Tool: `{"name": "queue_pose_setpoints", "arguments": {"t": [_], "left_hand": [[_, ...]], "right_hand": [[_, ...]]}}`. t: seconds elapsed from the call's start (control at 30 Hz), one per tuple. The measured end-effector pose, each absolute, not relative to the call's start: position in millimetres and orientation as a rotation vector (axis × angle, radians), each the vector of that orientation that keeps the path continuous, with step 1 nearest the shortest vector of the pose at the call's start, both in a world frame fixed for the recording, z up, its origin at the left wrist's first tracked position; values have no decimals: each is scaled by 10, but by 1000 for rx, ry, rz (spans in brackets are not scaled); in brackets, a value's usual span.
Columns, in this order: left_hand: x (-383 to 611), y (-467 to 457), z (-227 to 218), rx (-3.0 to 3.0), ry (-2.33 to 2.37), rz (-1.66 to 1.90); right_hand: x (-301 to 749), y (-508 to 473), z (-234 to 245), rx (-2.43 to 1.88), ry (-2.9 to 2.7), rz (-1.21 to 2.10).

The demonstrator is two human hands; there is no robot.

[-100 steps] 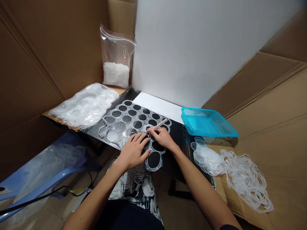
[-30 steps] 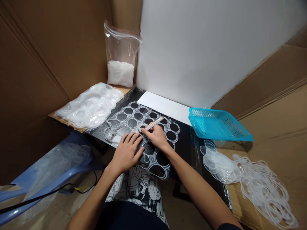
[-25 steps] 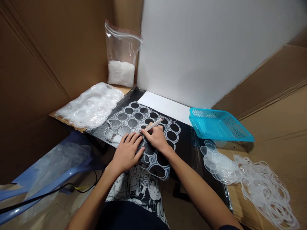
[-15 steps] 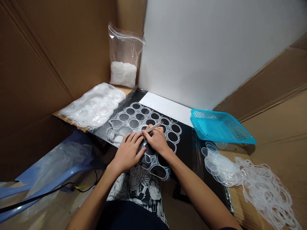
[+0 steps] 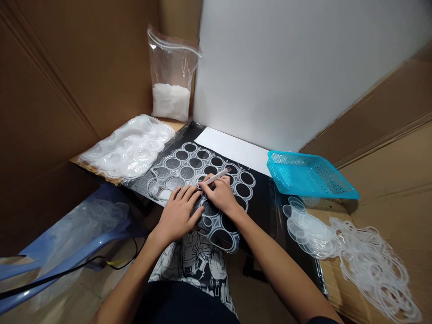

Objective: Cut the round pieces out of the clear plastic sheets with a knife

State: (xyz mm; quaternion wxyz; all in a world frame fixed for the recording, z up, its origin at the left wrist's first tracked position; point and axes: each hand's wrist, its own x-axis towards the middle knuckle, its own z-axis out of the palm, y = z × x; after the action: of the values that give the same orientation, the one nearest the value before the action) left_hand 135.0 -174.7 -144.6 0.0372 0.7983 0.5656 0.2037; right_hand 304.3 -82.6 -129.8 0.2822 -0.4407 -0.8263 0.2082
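A clear plastic sheet (image 5: 189,168) with rows of round cut-outs lies on a black mat (image 5: 259,202). My left hand (image 5: 178,213) rests flat on the sheet's near part, fingers stretched forward and together, pressing it down. My right hand (image 5: 221,195) is closed round a thin white pen-like knife (image 5: 216,177), whose tip meets the sheet just ahead of my left fingertips. The two hands touch side by side.
A stack of uncut clear sheets (image 5: 128,146) lies at left, a zip bag of white pieces (image 5: 170,74) behind it. A blue basket (image 5: 308,174) stands at right, with clear discs (image 5: 305,225) and a heap of plastic rings (image 5: 371,261) near it. Cardboard walls surround everything.
Between 3.3 s and 1 s ago the sheet was shifted and turned. In the last second the hands stay put, the knife tip working at the same cut-out; the view shifts slightly.
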Motion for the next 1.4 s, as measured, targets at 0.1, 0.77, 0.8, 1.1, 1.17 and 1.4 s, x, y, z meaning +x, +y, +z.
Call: {"name": "queue_pose_setpoints", "arguments": {"t": [0.1,0.77,0.8,1.1,1.17,1.4], "left_hand": [[1348,-1729,-1432,2433,1725,610],[1282,-1823,-1363,2389,1622,676],[1283,-1832,-1362,2390,1618,669],[1528,-1989,-1279,2329,1607,689],[1535,-2001,-1231,2276,1585,765],[1205,-1869,-1337,2333,1867,726]], "right_hand": [[3034,-881,-1300,-1078,-2390,263],[3302,-413,-1153,-1335,-2199,-24],[3338,-335,-1111,-1368,-2209,-101],[3423,253,-654,-1352,-1994,150],[3256,74,-727,-1227,-2031,382],[2800,-549,-1258,-1005,-2008,1058]]}}
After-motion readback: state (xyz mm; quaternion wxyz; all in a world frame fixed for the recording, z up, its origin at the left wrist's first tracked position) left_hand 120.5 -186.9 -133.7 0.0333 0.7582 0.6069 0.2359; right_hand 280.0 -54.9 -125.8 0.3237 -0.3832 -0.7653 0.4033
